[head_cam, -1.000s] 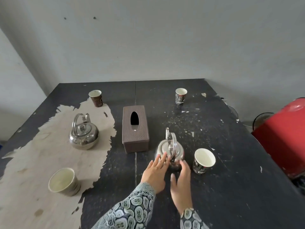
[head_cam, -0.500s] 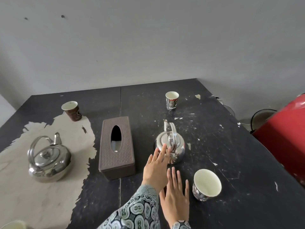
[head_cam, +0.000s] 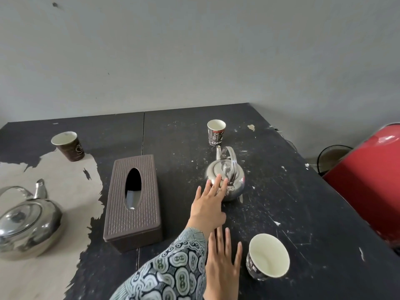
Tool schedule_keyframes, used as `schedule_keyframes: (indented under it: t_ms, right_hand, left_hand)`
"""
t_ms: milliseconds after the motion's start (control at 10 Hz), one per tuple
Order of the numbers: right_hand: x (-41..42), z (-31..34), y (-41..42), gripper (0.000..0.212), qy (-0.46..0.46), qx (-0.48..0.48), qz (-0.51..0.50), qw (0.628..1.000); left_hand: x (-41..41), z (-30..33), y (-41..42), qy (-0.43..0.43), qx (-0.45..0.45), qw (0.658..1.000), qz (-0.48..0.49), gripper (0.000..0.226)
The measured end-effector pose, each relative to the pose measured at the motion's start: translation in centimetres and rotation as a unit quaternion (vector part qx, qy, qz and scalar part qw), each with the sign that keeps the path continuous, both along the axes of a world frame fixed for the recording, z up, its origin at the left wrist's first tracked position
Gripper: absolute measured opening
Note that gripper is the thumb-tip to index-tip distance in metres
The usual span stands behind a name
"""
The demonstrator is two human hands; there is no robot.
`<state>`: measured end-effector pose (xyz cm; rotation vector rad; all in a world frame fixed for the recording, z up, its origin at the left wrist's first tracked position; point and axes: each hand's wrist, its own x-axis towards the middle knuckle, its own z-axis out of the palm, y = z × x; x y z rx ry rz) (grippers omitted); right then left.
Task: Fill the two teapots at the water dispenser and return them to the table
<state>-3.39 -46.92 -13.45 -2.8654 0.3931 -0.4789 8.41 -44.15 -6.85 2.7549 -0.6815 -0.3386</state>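
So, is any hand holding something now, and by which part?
Nothing is held. The left hand reaches with straight fingers to the near side of the small teapot, without gripping it. The right hand is open beside a paper cup.

The left hand (head_cam: 208, 204) reaches forward with its fingers (head_cam: 218, 182) straight and slightly spread, the fingertips lying against the near side of the small teapot (head_cam: 229, 180); nothing is gripped. Its forearm runs back toward the camera in a patterned sleeve (head_cam: 173, 269). The right hand (head_cam: 223, 265) is nearer the camera than the teapot, just behind the left wrist, palm down, fingers straight and fanned, pointing toward the teapot. It holds nothing; whether it touches the bench (head_cam: 303, 202) cannot be told.
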Motion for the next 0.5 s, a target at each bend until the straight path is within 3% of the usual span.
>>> schedule_keyframes:
  t_ms: [100, 200, 400, 500]
  right_hand:
    - [-0.1, -0.2, -0.4, 0.079, -0.019, -0.072, -0.004, 0.997]
    - [0.0, -0.2, -0.2, 0.080, -0.020, -0.077, -0.014, 0.997]
    - [0.2, -0.1, 0.3, 0.063, 0.006, -0.030, -0.009, 0.999]
    - [0.3, -0.3, 0.6, 0.056, 0.005, 0.030, -0.030, 0.999]
  left_hand:
    - [0.3, -0.1, -0.7, 0.007, 0.000, 1.000, -0.003, 0.089]
    - [0.3, -0.2, -0.5, 0.011, 0.006, 1.000, -0.005, 0.089]
    - [-0.3, 1.5, 0.0, 0.020, -0.084, 0.996, 0.009, 0.076]
    - [-2.5, 1.7, 3.0, -0.115, -0.090, 0.983, 0.111, 0.072]
